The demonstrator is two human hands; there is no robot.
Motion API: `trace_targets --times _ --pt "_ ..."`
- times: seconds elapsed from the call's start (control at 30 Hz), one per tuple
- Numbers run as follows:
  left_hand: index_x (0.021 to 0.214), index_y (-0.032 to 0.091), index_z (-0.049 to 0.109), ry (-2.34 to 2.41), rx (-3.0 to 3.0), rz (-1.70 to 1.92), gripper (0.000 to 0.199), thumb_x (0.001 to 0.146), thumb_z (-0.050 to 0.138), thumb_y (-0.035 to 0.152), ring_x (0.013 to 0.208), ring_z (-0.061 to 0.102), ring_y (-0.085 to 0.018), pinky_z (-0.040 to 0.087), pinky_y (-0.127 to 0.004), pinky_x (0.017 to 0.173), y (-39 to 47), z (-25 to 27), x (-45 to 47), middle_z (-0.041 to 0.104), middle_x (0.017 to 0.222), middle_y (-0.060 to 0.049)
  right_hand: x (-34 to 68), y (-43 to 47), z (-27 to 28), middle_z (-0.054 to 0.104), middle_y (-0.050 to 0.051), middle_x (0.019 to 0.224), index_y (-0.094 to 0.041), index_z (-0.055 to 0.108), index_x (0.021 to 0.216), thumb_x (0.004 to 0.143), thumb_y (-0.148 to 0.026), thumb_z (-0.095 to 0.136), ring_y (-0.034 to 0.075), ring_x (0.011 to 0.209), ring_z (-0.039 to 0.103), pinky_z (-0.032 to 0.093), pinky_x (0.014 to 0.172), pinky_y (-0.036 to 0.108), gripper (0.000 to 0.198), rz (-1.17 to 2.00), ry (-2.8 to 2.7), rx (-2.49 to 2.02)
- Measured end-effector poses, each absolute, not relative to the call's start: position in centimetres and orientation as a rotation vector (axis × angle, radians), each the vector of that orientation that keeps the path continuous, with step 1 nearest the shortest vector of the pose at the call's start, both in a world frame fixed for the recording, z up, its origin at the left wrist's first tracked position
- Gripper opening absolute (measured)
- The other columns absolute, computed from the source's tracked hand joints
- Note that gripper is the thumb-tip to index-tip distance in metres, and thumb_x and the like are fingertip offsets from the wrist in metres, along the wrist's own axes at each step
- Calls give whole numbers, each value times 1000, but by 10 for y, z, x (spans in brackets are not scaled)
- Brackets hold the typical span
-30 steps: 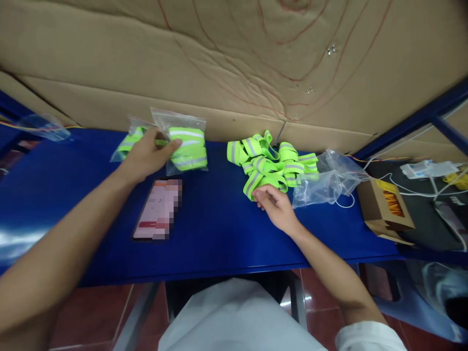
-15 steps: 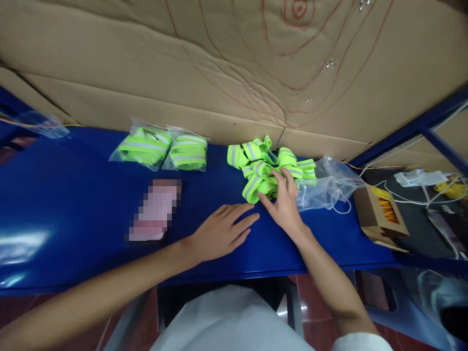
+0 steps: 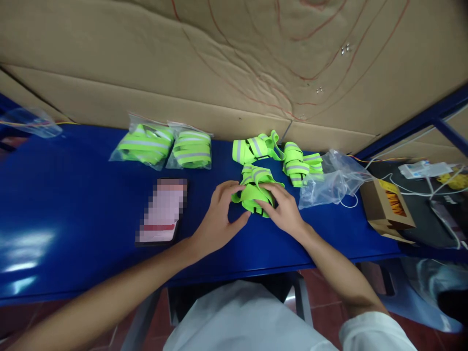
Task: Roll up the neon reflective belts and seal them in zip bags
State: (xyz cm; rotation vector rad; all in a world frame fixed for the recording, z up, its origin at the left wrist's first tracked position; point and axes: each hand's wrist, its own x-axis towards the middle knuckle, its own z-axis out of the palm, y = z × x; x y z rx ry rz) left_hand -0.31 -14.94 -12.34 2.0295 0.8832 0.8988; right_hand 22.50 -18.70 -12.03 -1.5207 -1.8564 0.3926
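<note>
- Lime-green fabric strap bundle with silver-grey reflective stripes (image 3: 249, 194), loosely coiled, lies just right of the frame's centre, on a glossy blue tabletop (image 3: 91, 219).
- Left hand (image 3: 221, 214), bare, reaches in from the lower left; thumb and fingers stand wide apart, the fingertips at the bundle's left edge.
- Right hand (image 3: 287, 212), bare, comes from the lower right and curves over the bundle's right side with thumb and fingers bent; how firmly it grips, I cannot tell.
- Behind the hands, a second lime-green striped coil (image 3: 239, 152) lies near the brown cardboard backing (image 3: 109, 58), whose curved red lines fill the upper frame.
- To its right, a third lime-green striped coil (image 3: 293, 169) lies beside crumpled clear plastic bags (image 3: 323, 185).
- Left of centre, two clear zip bags, one on the left (image 3: 144, 146) and one on the right (image 3: 192, 150), sit side by side with striped green straps inside.
- Below them lies a dark-edged phone (image 3: 163, 209), its screen partly pixelated.
- At the right, an open brown cardboard box (image 3: 376, 207) shows orange contents.
</note>
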Motion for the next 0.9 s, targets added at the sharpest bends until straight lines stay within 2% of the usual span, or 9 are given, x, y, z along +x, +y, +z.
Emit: trace_targets --times 0.07,0.17,0.27,0.33,0.47,0.6,0.67,0.77,0.9 --pt "140 28 46 888 2043 988 52 95 71 30 145 44 -30 53 -47 109 -156 -122 -2 40 153 -14 225 -187 -119 75 9 119 -26 67 123 97 -47 69 25 106 71 57 94 39 34 536 -1683 -1511" --pt "140 31 40 853 1951 1198 68 86 82 34 144 43 -31 56 -44 102 -162 -120 -1 35 156 -14 228 -186 -116 74 2 99 -26 66 113 95 -55 68 19 85 70 58 79 32 33 828 -1336 -1453" --pt "142 33 35 802 1841 1207 76 84 84 33 144 44 -30 56 -43 100 -163 -121 0 36 156 -14 229 -185 -115 72 -1 85 -26 66 101 91 -60 68 18 75 69 59 69 30 35 1062 -992 -1351" --pt "144 34 34 808 1818 1165 75 86 82 32 147 42 -31 54 -46 104 -163 -121 0 35 157 -14 229 -184 -114 72 -1 79 -26 66 99 87 -57 70 19 69 69 58 65 31 34 1171 -837 -1299" --pt "150 35 32 912 1905 1078 83 84 84 37 155 32 -36 41 -58 120 -159 -116 -3 30 163 -14 228 -185 -113 69 0 69 -25 65 86 82 -54 69 18 58 63 55 56 32 30 1277 -758 -1273" --pt "154 35 36 991 2043 818 87 82 85 41 158 26 -41 30 -65 126 -154 -110 -6 21 170 -13 224 -185 -111 65 1 60 -25 60 74 80 -60 67 20 58 64 55 55 34 36 1321 -791 -1285" --pt "155 33 35 954 2018 757 87 83 83 38 154 36 -39 34 -61 125 -154 -110 -6 33 166 -13 222 -186 -108 65 1 60 -25 62 75 81 -61 67 22 64 68 58 59 35 37 1363 -799 -1290" --pt "149 28 41 943 1851 756 75 85 79 35 130 59 -31 49 -48 114 -155 -111 -4 57 143 -10 220 -185 -103 70 3 67 -24 68 85 89 -66 60 26 79 74 61 69 38 43 1395 -800 -1332" --pt "138 25 51 1000 1610 760 61 86 79 41 102 67 -22 57 -33 87 -154 -109 -3 67 121 -5 222 -183 -98 77 8 87 -22 70 106 100 -70 40 28 91 75 61 73 39 56 1254 -841 -1339"
